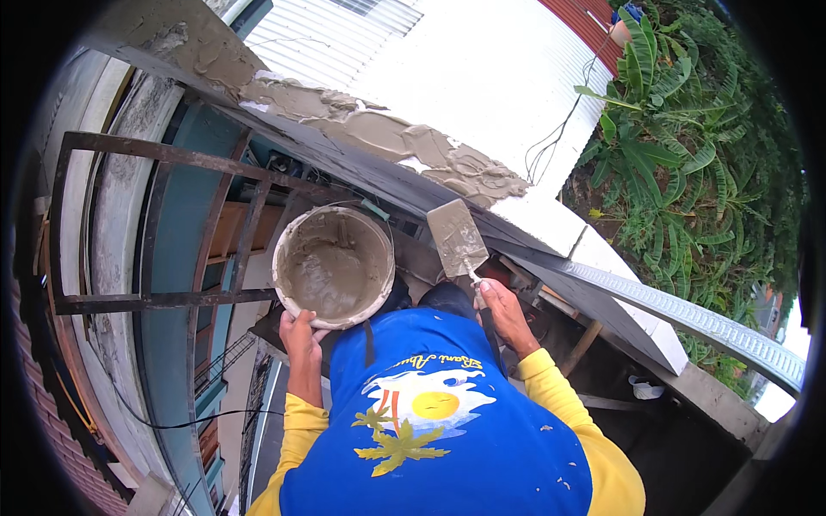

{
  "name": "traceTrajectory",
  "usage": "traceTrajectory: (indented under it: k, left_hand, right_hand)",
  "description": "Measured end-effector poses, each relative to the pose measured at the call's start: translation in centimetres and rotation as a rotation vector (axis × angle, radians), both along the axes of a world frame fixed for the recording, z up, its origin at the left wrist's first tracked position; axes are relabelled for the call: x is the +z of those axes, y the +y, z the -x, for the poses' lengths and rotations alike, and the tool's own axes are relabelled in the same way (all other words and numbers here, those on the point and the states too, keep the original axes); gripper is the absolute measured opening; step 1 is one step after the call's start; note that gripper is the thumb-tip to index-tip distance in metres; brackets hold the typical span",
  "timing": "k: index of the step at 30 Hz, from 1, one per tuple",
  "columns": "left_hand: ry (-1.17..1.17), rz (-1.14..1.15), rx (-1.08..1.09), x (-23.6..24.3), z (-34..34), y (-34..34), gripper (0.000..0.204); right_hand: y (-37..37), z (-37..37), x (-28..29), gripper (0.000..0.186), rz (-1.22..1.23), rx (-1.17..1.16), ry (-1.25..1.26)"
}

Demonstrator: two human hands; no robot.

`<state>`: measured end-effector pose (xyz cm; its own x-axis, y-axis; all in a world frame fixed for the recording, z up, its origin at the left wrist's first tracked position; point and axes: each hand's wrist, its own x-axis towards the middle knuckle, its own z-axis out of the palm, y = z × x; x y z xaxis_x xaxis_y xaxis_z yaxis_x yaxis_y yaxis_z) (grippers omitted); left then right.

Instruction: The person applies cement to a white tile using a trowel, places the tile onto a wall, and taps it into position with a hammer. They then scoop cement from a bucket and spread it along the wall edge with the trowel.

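Note:
My left hand (302, 337) is closed on the near rim of a round bucket (386, 258), whose inside is coated with wet grey mortar (327, 279). A wire handle with a green grip lies toward the bucket's far right side. My right hand (506, 314) is wrapped round the handle of a trowel (457, 239). The trowel's flat, squarish blade points away from me and is smeared with mortar. Beyond both hands, a wall top (370, 138) runs diagonally and carries a thick, uneven layer of mortar; the trowel blade appears apart from it.
A rusty metal frame (163, 153) stands left of the bucket, above a drop to lower levels. At the right, a perforated metal strip (688, 303) runs along the wall. White corrugated roofing (465, 77) and banana plants (658, 155) lie beyond. A black cable (202, 425) crosses at lower left.

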<state>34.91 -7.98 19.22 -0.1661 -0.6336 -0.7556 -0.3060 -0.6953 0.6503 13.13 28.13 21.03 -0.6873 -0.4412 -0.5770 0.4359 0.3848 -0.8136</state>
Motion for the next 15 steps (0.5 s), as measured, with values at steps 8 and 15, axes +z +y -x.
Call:
traceTrajectory:
  k: [8, 15]
  left_hand:
    - [-0.002, -0.011, 0.088, -0.7, -1.8, -0.6, 0.047]
    - [-0.001, 0.005, 0.189, -1.6, -3.7, -1.3, 0.037]
  right_hand:
    - [-7.8, 2.6, 2.5, 0.043, 0.183, -0.025, -0.35]
    - [-17.6, 6.8, 5.3, 0.046, 0.521, -0.311, -0.563]
